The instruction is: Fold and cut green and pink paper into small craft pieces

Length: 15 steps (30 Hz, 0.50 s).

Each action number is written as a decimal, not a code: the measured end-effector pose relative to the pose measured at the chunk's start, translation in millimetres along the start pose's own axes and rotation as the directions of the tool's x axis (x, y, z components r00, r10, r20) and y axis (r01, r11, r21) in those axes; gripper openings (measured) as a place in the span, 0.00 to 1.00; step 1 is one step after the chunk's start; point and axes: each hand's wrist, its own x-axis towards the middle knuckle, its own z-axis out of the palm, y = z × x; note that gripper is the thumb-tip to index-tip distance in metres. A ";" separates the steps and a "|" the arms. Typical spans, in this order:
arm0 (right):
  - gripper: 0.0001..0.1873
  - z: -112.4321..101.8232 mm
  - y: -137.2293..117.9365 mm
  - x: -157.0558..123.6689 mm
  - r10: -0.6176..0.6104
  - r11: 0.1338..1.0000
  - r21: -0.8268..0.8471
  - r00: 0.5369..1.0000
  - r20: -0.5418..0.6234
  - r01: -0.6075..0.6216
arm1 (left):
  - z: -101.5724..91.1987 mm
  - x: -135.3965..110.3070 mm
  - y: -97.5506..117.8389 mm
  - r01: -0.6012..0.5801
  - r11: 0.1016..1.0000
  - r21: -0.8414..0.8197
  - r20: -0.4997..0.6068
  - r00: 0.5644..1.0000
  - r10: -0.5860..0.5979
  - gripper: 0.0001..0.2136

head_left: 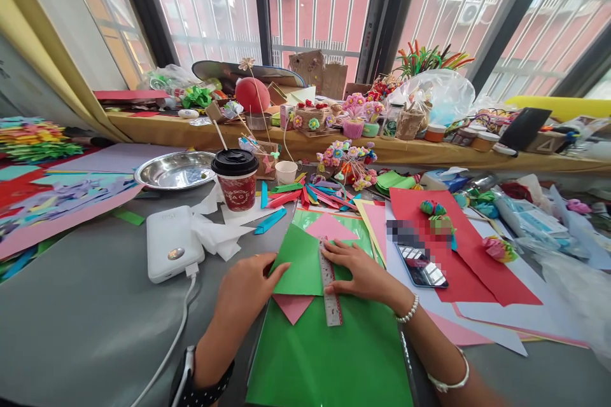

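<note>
My left hand (249, 287) pinches the left edge of a green sheet of paper (300, 259), thumb on top and the other fingers curled. My right hand (357, 270) holds a clear ruler (331, 292) down along the right side of that sheet, its thumb and fingertips on the ruler. Corners of a pink sheet (293, 308) show beneath the green paper. All of this lies on a larger green folder or board (329, 362) with a shiny surface, in front of me.
To the left are a white power bank (172, 245) with a cable, crumpled tissue (222, 238) and a lidded cup (237, 187). Folded paper strips (286, 197) lie beyond the board. On the right, a phone (422, 264) rests near red paper (491, 261). Crafts crowd the windowsill (200, 133).
</note>
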 end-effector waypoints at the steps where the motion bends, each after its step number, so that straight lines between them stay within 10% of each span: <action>1: 0.39 -0.2 0.1 0.1 -0.002 1.000 -0.002 1.000 0.004 0.002 | 0.9 -2.3 2.5 0.004 1.000 0.005 -0.029 1.000 -0.004 0.13; 8: 0.39 1.4 2.2 1.0 0.001 1.000 -0.027 1.000 -0.003 -0.001 | 9.8 -12.6 24.8 -0.140 0.980 0.143 -0.312 0.933 0.179 0.10; 15: 0.29 3.0 1.3 0.5 -0.025 0.999 -0.042 0.998 -0.062 0.023 | 10.5 -17.4 38.0 -0.276 0.937 0.215 -0.352 0.873 0.338 0.09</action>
